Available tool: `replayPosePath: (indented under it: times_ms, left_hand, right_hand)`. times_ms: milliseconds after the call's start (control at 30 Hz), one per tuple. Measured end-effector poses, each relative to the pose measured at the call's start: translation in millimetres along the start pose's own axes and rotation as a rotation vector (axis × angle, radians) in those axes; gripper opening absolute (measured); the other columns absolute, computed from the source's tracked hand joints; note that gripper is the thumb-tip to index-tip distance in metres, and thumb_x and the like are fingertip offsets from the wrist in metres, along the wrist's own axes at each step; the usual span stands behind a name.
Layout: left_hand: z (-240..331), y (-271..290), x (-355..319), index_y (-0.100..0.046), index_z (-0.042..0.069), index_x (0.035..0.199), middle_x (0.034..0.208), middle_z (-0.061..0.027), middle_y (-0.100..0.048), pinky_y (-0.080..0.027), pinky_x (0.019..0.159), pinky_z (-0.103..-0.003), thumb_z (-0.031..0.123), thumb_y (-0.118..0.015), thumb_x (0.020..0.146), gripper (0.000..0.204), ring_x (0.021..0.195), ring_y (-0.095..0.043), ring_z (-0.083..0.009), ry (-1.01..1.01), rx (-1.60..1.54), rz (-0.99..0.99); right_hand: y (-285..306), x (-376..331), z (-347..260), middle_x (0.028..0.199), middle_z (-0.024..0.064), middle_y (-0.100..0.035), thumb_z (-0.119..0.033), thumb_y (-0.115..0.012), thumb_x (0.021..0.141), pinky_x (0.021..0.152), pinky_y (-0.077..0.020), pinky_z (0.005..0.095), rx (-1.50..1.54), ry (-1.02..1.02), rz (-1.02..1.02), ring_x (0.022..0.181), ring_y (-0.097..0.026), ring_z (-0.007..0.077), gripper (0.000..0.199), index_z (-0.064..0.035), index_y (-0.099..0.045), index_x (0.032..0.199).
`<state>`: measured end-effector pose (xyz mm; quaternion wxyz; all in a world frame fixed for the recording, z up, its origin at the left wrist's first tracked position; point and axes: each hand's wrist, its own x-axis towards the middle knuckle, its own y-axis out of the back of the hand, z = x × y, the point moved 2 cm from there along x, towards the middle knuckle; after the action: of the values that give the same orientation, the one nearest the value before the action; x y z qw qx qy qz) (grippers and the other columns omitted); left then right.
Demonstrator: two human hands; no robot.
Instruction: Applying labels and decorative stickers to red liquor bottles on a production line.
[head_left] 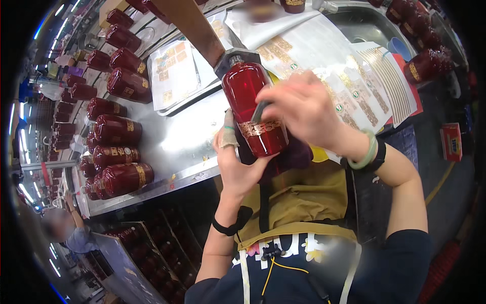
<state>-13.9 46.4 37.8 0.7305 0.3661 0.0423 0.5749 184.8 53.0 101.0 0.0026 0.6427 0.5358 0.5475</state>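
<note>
A glossy red bottle (246, 88) lies tilted before me, its neck at a metal bracket (237, 57) on a wooden post. Around its lower part runs a gold patterned band (258, 128). My left hand (237, 169) grips the bottle's base end from the left and below, with a cloth wrap on one finger. In my right hand (306, 109), slightly blurred, is a small dark flat tool (260, 110), pinched between the fingers. Its edge meets the bottle at the band. Dark cloth (296, 159) lies beneath the base.
Several red bottles (119, 130) stand along the left of the metal table (185, 147). A tray with decal sheets (172, 76) lies beyond. More gold decals (357, 93) lie on the right, near a sink (362, 25) and blue cup (399, 48). Another person (71, 230) is at far left.
</note>
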Motion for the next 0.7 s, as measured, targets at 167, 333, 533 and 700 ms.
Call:
replayPosePath:
  times_ms: [167, 333, 533, 700]
  left_hand:
    - [-1.3, -9.5, 0.0, -0.046, -0.005, 0.15, 0.146, -0.0208, -0.05, -0.042, 0.112, -0.046, 0.02, -0.095, 0.067, 0.099, 0.133, -0.052, -0.037, 0.005, -0.055, 0.106]
    - [-8.2, -5.2, -6.0, -0.046, -0.006, 0.15, 0.144, -0.0232, -0.055, -0.038, 0.113, -0.045, 0.017, -0.093, 0.07, 0.096, 0.133, -0.051, -0.0385, 0.031, -0.042, 0.075]
    - [-10.6, -7.6, -7.0, -0.043, -0.007, 0.152, 0.149, -0.0251, -0.052, -0.037, 0.116, -0.045, 0.01, -0.088, 0.073, 0.093, 0.137, -0.051, -0.0398, 0.035, -0.181, -0.011]
    - [8.3, -3.4, -6.8, -0.047, -0.001, 0.152, 0.158, -0.0253, -0.042, -0.038, 0.113, -0.048, 0.003, -0.086, 0.07, 0.09, 0.14, -0.047, -0.0417, -0.134, 0.103, 0.075]
  right_hand:
    - [0.3, -10.7, -16.1, 0.084, -0.0051, -0.065, -0.021, -0.068, 0.081, 0.076, -0.0423, 0.0329, 0.018, 0.262, -0.019, 0.078, -0.057, 0.0157, 0.014, -0.0185, -0.072, 0.094]
    - [4.3, 5.2, 7.3, 0.083, -0.0028, -0.067, -0.016, -0.077, 0.082, 0.074, -0.0406, 0.0338, -0.051, -0.058, 0.11, 0.076, -0.057, 0.0183, 0.011, -0.0159, -0.071, 0.092]
    - [6.4, -26.4, -19.4, 0.087, -0.0041, -0.065, -0.02, -0.075, 0.083, 0.077, -0.0463, 0.0331, 0.117, 0.308, -0.182, 0.079, -0.057, 0.019, 0.015, -0.0158, -0.073, 0.097]
    - [18.4, -35.4, 23.3, 0.089, 0.0078, -0.069, -0.008, -0.082, 0.08, 0.079, -0.0495, 0.0396, 0.062, -0.303, 0.09, 0.085, -0.064, 0.0285, 0.024, -0.0067, -0.072, 0.102]
